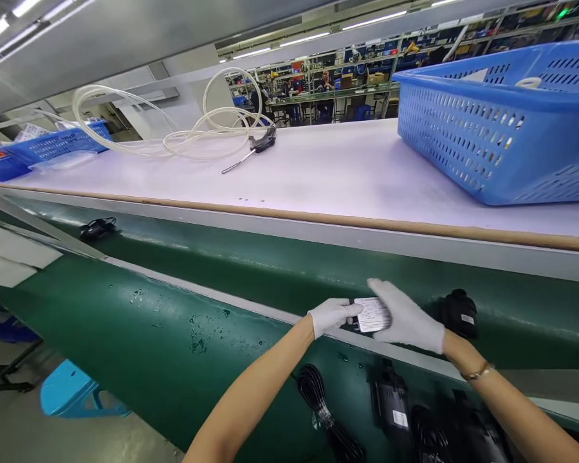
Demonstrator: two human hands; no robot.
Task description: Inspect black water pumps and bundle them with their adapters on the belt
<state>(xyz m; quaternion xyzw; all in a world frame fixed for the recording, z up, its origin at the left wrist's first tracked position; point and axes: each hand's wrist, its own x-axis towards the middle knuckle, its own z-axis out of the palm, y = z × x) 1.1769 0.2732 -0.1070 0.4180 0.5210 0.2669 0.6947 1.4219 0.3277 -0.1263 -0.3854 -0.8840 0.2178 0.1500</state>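
Observation:
Both my hands wear white gloves and meet over the metal divider strip at the belt's edge. My left hand (335, 315) pinches the left end of a small dark device with a large white printed label (372, 315). My right hand (408, 318) is around the right end of that device, thumb raised and fingers partly hidden beneath. A black device (458, 313) lies just beyond my right wrist. Closer to me are a coiled black cable (318, 399) and another black device with a small white label (392, 402). More black devices and cables lie partly under my right forearm.
Above the belt runs a white shelf (318, 167) holding a blue basket (492, 122), a black-handled tool (258, 148) and clear looped tubing (183, 138). A black item (98, 228) lies far left on the green belt (164, 321). A blue stool (72, 389) stands lower left.

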